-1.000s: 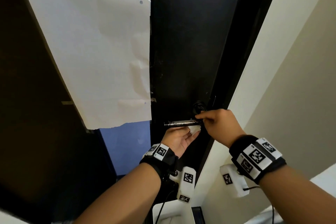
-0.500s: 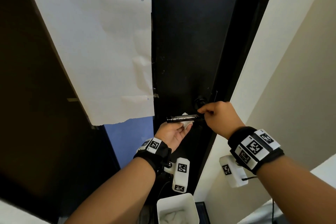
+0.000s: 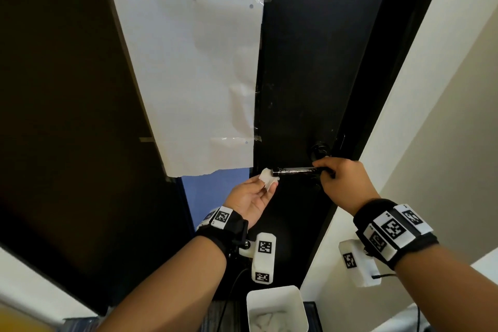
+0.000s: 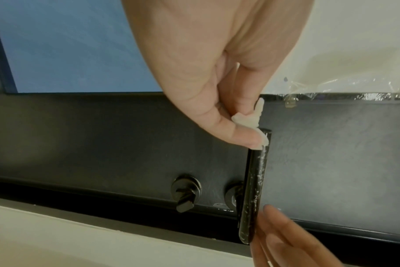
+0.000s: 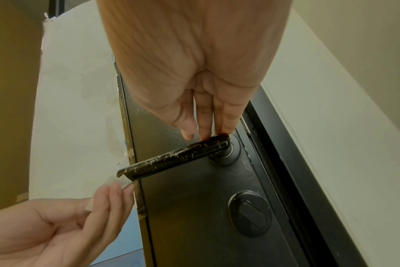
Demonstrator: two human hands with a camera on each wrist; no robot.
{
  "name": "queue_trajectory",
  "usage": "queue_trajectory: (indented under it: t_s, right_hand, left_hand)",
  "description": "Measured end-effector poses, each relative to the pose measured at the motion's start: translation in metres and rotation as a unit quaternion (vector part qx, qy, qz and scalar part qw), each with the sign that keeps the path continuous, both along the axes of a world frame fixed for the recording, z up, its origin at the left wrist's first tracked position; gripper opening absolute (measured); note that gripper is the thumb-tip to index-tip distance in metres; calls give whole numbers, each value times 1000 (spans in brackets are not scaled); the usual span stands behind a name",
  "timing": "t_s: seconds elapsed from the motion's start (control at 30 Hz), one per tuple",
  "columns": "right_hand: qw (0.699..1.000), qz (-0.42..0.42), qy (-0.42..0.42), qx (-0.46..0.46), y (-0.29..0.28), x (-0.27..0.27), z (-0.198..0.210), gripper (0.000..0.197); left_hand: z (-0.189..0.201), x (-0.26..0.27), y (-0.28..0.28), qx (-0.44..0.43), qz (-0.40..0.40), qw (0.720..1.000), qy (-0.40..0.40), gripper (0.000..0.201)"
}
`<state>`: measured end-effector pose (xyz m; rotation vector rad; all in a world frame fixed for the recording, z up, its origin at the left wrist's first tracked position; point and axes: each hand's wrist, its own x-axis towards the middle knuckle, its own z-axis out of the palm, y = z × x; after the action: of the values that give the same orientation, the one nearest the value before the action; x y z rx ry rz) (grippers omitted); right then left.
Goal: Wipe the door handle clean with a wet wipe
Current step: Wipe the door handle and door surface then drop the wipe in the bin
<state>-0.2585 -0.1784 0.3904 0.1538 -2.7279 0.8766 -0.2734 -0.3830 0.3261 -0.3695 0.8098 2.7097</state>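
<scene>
The black door handle point(image 3: 293, 170) is a scuffed lever on the dark door. My left hand point(image 3: 265, 183) pinches a small white wet wipe point(image 3: 266, 177) between thumb and fingers, right at the lever's free end. In the left wrist view the wet wipe point(image 4: 251, 121) touches the tip of the door handle point(image 4: 255, 189). My right hand point(image 3: 323, 170) is at the pivot end. In the right wrist view my right hand point(image 5: 206, 133) rests straight fingertips on top of the door handle point(image 5: 174, 159), and my left hand point(image 5: 80, 225) with the wet wipe point(image 5: 117, 182) shows at lower left.
A thumb-turn lock point(image 3: 319, 149) sits just beyond the handle's pivot. White paper point(image 3: 194, 62) is taped over the door's blue panel. A white bin point(image 3: 275, 295) with used wipes stands on the floor below. The black door frame and a cream wall point(image 3: 436, 89) are at the right.
My left hand has slid the wipe leftward along the lever, from near the pivot end out to its free tip. The right hand stays at the pivot end.
</scene>
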Motion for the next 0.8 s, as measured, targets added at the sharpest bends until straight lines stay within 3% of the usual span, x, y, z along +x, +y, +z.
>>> queue_trajectory:
  t_s: [0.37,0.6,0.7,0.8]
  right_hand:
    - [993,8,110,-36,-26,24,-22,28]
    - [977,114,-45,-176,-51,17,-13,29]
    - [958,104,-84,-253,-57,20,-10,16]
    - [965,76,-86,-235,-59,23,-15,9]
  left_hand:
    - [5,15,-19,-46,-29,998,36,26]
    - [19,24,-8,-156,-76,979,106,21]
    - [19,27,-7,-204,-75,965,146,22]
    - [15,31,-9,-250,-72,950,175,18]
